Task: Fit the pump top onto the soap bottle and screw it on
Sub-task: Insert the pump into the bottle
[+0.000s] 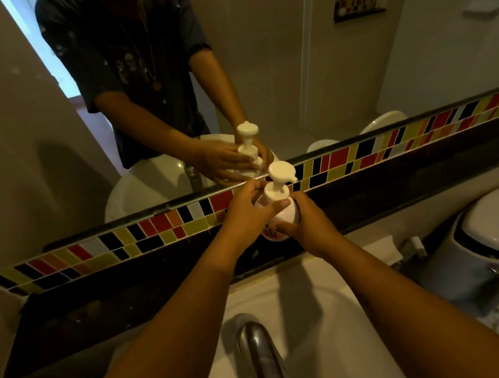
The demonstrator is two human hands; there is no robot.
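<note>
The white soap bottle (286,215) stands on the dark ledge (130,291) below the mirror, a coloured label low on its side. Its cream pump top (280,175) sits upright on the neck, nozzle pointing right. My left hand (246,216) wraps the pump collar from the left, fingers laid across its front. My right hand (309,225) grips the bottle body from the right. The joint between collar and neck is hidden by my fingers.
A metal tap (261,352) rises over the white basin (330,318) right below my arms. A band of coloured tiles (96,255) and a mirror (353,72) back the ledge. A grey bin with a white lid (495,226) stands at the right.
</note>
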